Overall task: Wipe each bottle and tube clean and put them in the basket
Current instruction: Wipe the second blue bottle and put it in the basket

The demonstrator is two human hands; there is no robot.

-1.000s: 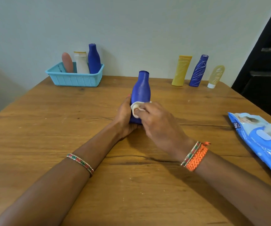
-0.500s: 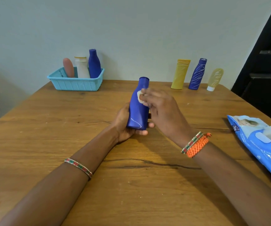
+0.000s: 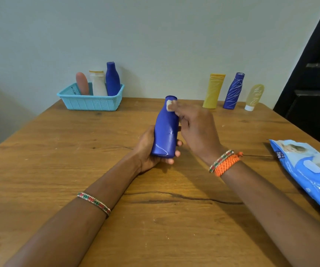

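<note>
- Blue bottle – held off the surface, tilted w/ neck pointing away, roughly mid-scene, well apart from the basket.
- Left hand grasps the bottle's lower body; palm behind it, fingertips curl round the base on the right side.
- Right hand pinches a small folded wipe and presses it on the neck, just under the cap end. Fingers blurred, so exact finger layout can't be told.
- Handling, judged: looks like smooth rigid plastic – stiff, prob. light, not fragile. Sheen on the body + a damp wipe means it may get slippery; a full wrap low on the wide body is the safe hold, as now. Neck is narrower, poorer place to grip while rubbing.
- White scribble marks show near the base and mid-body – those areas likely need wiping yet, so the left hand would have to shift up or turn the bottle to expose them.
- For the basket drop: take it by the body, set it upright beside the 3 items already standing there – pink tube, white bottle, 2nd blue bottle. Free space looks to be toward the basket's front.
- Not yet done, against the far wall: yellow tube, marked blue bottle, pale tube on its white cap. Tubes prob. softer – squeeze lightly.
- Wipes pack lies on the surface at right, a sheet poking out.
</note>
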